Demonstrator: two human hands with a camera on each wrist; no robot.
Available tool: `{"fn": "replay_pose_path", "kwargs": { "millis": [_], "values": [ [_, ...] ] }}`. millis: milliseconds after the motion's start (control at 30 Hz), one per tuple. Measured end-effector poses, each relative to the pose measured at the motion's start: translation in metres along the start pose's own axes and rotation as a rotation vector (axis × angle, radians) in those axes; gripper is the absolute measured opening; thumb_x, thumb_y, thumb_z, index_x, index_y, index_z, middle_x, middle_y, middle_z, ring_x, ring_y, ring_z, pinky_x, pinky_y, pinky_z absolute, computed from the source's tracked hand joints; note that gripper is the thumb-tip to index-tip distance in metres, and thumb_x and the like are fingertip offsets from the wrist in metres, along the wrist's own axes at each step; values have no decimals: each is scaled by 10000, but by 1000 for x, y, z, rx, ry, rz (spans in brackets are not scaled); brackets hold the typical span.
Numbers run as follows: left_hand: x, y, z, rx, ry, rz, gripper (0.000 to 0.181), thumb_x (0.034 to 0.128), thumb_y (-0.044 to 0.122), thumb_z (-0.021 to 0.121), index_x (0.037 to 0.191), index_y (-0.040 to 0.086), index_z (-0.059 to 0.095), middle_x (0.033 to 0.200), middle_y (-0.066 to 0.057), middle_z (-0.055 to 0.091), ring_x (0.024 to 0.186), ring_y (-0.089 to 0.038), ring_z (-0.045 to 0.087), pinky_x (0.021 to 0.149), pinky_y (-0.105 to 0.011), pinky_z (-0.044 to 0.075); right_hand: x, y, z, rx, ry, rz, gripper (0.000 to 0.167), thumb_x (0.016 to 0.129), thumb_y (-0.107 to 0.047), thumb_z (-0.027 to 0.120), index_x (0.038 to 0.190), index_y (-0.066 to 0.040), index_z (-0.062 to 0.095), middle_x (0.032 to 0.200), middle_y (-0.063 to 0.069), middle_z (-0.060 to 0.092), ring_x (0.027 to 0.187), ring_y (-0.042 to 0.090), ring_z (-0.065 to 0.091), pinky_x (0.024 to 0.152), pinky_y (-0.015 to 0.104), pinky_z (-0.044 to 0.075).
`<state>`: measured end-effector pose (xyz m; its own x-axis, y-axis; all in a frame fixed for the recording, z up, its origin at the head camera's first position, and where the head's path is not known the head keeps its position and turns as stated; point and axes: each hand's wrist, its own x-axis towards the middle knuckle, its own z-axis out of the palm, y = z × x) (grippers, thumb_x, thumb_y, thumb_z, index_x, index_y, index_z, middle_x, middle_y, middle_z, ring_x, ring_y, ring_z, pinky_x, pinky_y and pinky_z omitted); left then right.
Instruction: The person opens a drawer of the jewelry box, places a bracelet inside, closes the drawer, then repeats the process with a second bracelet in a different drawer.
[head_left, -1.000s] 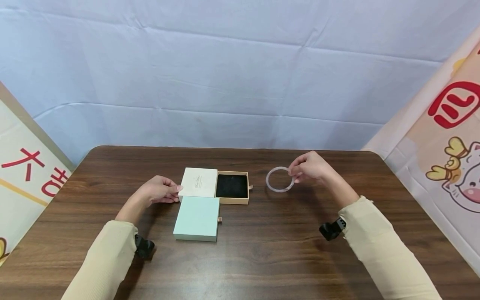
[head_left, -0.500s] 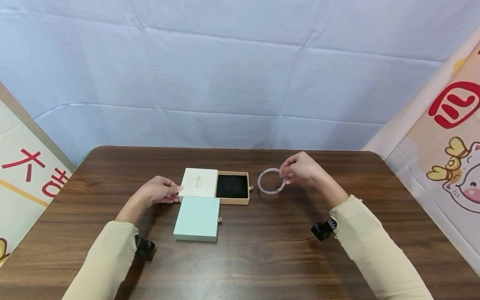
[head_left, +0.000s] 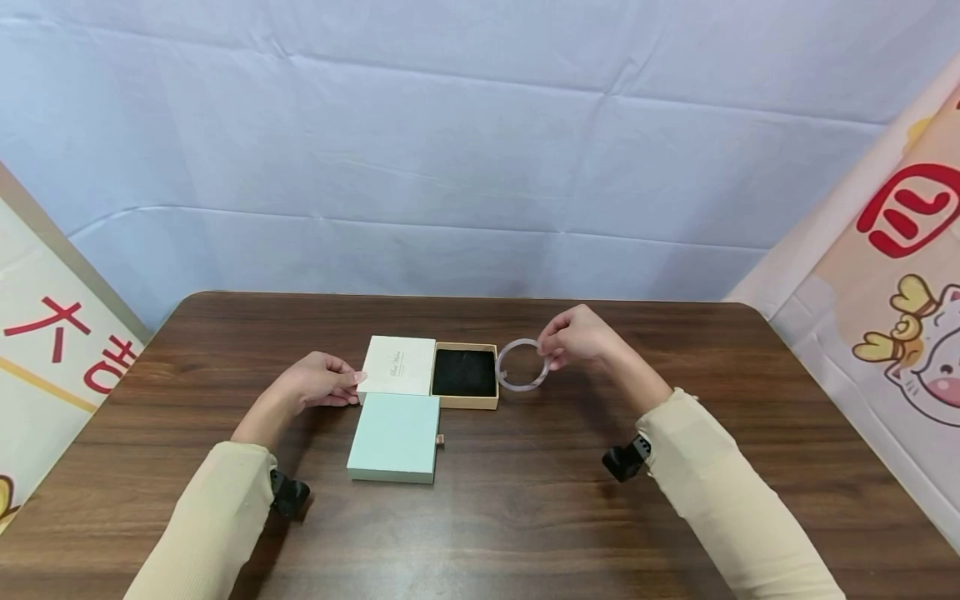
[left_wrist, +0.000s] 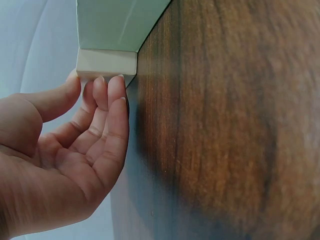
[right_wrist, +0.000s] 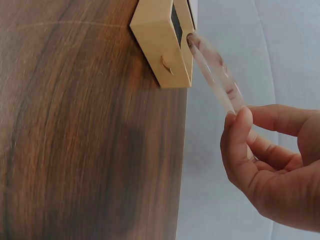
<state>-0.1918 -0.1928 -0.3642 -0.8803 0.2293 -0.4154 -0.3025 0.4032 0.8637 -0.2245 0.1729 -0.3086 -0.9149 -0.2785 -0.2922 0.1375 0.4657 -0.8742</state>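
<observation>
In the head view a white box sleeve (head_left: 397, 363) with printed script lies on the table, its tan drawer (head_left: 467, 402) pulled out to the right. The drawer bears a black lining (head_left: 464, 372). My left hand (head_left: 324, 382) holds the sleeve's left end, thumb at the top edge and fingertips against the end face (left_wrist: 106, 62). A translucent pale bangle (head_left: 521, 388) hangs tilted from my right hand (head_left: 577, 335), pinched between thumb and fingers. Its far side appears right beside the drawer's right end; I cannot tell whether they touch.
A closed pale green box (head_left: 394, 437) with a small ribbon tab (head_left: 441, 440) lies in front of the white sleeve. Both stand on a dark wood table (head_left: 525, 517). A pale cloth (head_left: 480, 150) hangs behind the table's far edge.
My right hand has carried the bangle leftward, from apart from the drawer to right beside its right end. My left hand and both boxes have stayed in place.
</observation>
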Motion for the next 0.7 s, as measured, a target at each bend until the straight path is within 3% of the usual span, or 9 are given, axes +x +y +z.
{"fn": "replay_pose_path", "kwargs": {
  "millis": [200, 333, 700],
  "values": [
    [0, 0, 0, -3, 0, 2, 213, 926, 121, 546, 928, -91, 570, 759, -91, 591, 697, -148, 619, 717, -316, 525, 3, -2, 7, 1, -1, -8, 190, 825, 93, 549, 970, 216, 554, 689, 116, 612, 551, 135, 580, 597, 338, 539],
    [0, 0, 1, -2, 1, 4, 217, 926, 122, 546, 930, -93, 569, 757, -88, 591, 697, -148, 619, 720, -318, 525, 5, -2, 9, 6, 3, -7, 179, 830, 89, 548, 962, 209, 561, 752, 186, 617, 555, 139, 580, 620, 367, 540],
    [-1, 0, 1, -5, 6, 3, 218, 924, 124, 549, 928, -93, 570, 757, -91, 590, 695, -149, 621, 723, -322, 525, 10, -3, 18, 61, 10, 3, 171, 822, 112, 543, 964, 205, 565, 805, 241, 601, 495, 121, 569, 564, 295, 532]
  ]
}}
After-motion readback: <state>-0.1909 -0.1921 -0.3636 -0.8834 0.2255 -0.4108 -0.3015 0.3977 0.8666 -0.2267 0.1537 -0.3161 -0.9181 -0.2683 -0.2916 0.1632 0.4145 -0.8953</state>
